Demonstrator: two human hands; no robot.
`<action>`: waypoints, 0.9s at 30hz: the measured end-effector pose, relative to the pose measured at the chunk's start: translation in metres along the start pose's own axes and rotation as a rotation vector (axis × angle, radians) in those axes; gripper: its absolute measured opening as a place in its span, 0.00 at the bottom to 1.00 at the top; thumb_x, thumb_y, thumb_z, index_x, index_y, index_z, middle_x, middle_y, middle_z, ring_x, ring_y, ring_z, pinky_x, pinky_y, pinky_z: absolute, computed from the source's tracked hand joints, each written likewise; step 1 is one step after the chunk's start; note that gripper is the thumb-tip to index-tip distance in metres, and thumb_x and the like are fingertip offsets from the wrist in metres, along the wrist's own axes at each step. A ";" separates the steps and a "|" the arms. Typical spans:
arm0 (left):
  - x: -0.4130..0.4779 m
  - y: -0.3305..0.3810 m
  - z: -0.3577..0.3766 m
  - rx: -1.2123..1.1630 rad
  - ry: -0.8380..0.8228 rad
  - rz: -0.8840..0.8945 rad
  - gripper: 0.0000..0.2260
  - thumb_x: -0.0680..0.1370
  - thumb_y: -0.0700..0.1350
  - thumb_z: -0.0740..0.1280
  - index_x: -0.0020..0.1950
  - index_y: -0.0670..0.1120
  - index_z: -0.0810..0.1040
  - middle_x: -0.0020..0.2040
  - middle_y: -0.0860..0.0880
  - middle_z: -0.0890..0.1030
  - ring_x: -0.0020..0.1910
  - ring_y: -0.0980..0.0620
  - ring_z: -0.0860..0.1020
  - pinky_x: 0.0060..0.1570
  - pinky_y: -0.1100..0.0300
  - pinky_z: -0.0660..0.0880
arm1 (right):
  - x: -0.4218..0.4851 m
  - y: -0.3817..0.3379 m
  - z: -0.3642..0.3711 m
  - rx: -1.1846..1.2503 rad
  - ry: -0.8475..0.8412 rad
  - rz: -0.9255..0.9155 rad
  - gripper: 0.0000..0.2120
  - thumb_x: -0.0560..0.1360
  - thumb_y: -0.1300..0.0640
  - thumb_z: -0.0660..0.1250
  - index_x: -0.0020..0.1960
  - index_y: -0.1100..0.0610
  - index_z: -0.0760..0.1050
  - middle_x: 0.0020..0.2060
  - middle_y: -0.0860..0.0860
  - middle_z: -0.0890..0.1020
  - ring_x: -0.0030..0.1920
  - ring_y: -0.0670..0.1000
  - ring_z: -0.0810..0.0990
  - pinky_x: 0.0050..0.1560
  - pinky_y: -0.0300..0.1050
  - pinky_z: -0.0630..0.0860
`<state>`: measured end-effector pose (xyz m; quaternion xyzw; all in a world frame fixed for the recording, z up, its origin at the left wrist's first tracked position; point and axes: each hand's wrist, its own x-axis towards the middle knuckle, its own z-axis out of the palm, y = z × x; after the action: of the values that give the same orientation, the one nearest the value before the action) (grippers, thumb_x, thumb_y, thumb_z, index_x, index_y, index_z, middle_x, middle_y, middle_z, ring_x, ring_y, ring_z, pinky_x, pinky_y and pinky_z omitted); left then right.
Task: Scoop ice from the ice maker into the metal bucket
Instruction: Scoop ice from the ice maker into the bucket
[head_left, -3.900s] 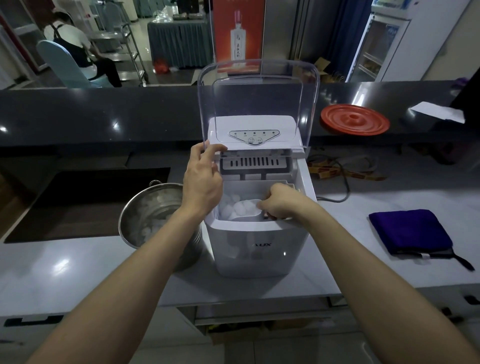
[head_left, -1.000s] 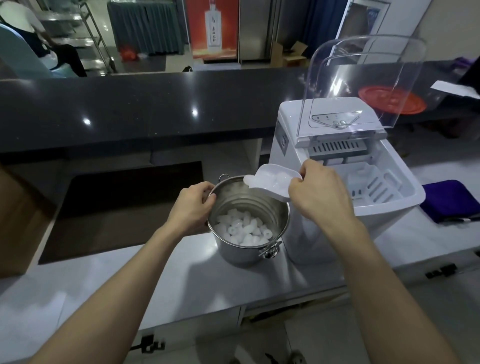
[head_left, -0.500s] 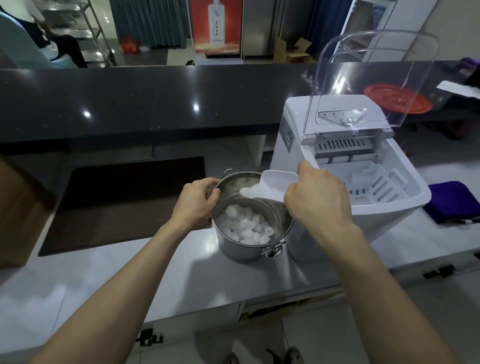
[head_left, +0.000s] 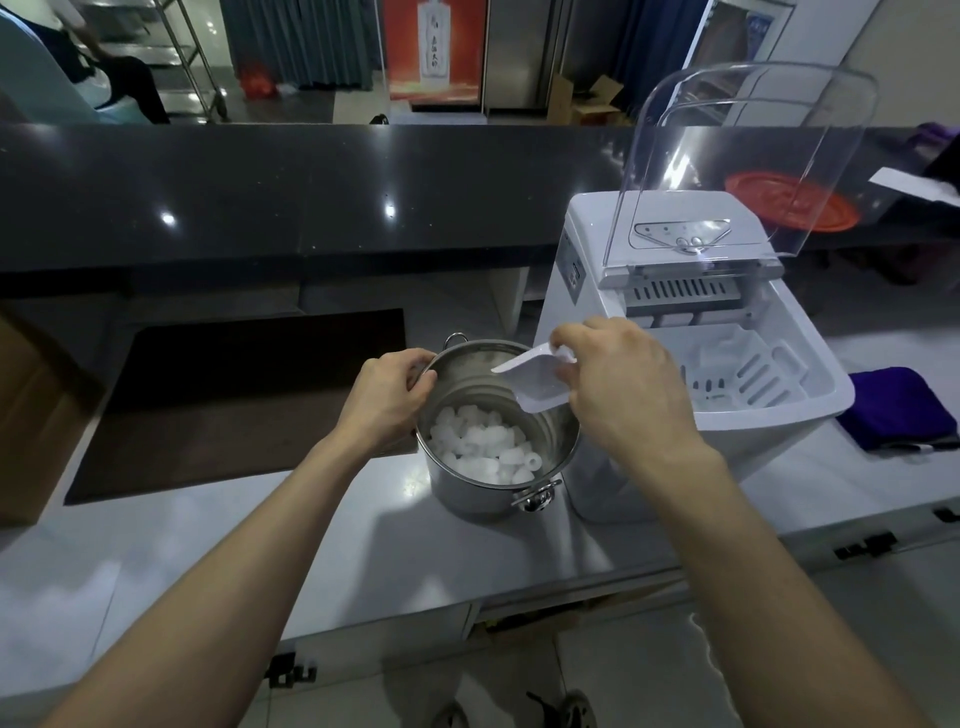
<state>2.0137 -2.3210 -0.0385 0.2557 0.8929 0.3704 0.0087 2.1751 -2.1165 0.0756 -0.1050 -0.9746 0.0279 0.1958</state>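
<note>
Head view, read left to right. A dark mat lies on the table. The left hand grasps the left rim of the bucket, fingers curled over the edge to steady it. The bucket stands upright on the table, just beside the ice maker, and is partly filled with ice. Above its opening the scoop is tilted mouth-down and looks empty. The right hand pinches the scoop's rear end between thumb and fingers. The ice maker's clear lid stands raised, and little ice can be made out in its basket. A purple cloth lies at far right.

Likely hazards: swinging the scoop back could knock its lip against the bucket rim and flick any clinging pieces onto the table. A load tipped too near the right rim could drop ice into the gap beside the ice maker. A pull on the rim from the left hand could tilt the bucket. A brush from the right arm could bring the propped lid down.
</note>
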 end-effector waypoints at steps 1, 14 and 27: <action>0.001 0.000 0.000 -0.001 0.001 -0.005 0.09 0.84 0.45 0.68 0.60 0.52 0.87 0.29 0.68 0.76 0.33 0.62 0.73 0.39 0.61 0.67 | 0.000 0.002 -0.001 0.037 0.011 0.004 0.07 0.78 0.62 0.72 0.55 0.54 0.82 0.44 0.51 0.81 0.48 0.57 0.79 0.41 0.49 0.71; 0.007 -0.004 -0.004 0.029 0.039 -0.086 0.08 0.84 0.56 0.69 0.53 0.57 0.88 0.38 0.61 0.83 0.44 0.56 0.82 0.43 0.56 0.77 | -0.007 0.030 -0.030 0.387 0.004 0.071 0.16 0.80 0.67 0.69 0.63 0.53 0.83 0.51 0.48 0.84 0.50 0.49 0.83 0.54 0.53 0.81; 0.002 0.007 -0.007 0.086 0.207 -0.095 0.07 0.83 0.52 0.68 0.52 0.55 0.86 0.48 0.55 0.79 0.47 0.53 0.79 0.47 0.54 0.74 | -0.007 0.025 -0.018 0.464 -0.027 0.348 0.15 0.82 0.62 0.68 0.65 0.50 0.82 0.47 0.44 0.83 0.50 0.50 0.84 0.57 0.50 0.81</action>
<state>2.0138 -2.3207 -0.0280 0.1737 0.9152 0.3554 -0.0767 2.1934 -2.0933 0.0872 -0.2226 -0.9121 0.2845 0.1938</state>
